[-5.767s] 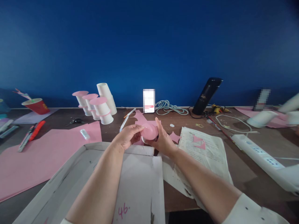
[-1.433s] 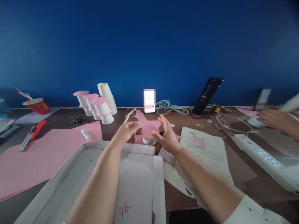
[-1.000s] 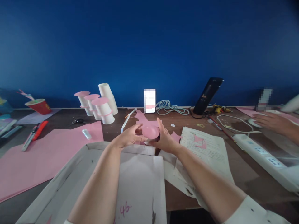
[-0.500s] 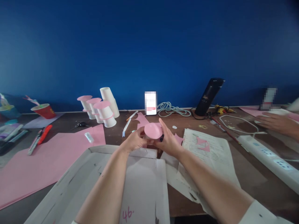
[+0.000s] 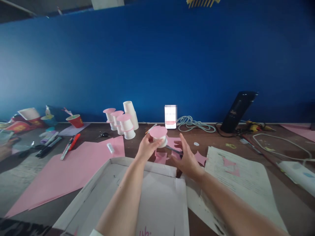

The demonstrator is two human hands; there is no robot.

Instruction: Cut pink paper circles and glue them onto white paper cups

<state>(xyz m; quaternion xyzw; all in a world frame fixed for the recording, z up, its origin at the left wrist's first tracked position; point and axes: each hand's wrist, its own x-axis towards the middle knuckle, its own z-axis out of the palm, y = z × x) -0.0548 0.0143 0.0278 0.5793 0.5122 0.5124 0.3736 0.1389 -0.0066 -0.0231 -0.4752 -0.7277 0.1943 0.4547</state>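
My left hand [image 5: 145, 148] grips a white paper cup [image 5: 163, 142] topped with a round pink paper disc [image 5: 158, 131]. To its right, my right hand [image 5: 185, 161] is apart from the cup, fingers spread and curved, with nothing seen in it. What look like scissors [image 5: 173, 149] lie on the table between my hands, partly behind the right fingers. Pink paper scraps [image 5: 161, 158] lie below the cup. Further left stand several white cups [image 5: 129, 133] in short stacks with pink discs on and between them, beside a leaning stack of nested cups [image 5: 132, 114].
A white cardboard tray [image 5: 162, 196] lies in front of me, with large pink sheets [image 5: 81, 164] to its left. Printed paper [image 5: 241, 183] lies at right. A phone [image 5: 170, 117], coiled cable [image 5: 195, 126] and black bottle [image 5: 237, 113] line the wall. Another person's hand [image 5: 8, 149] shows far left.
My right hand has let go of the cup and drawn away to the right, its fingers spreading. My left hand keeps the cup. The camera view has swung left and slightly up.
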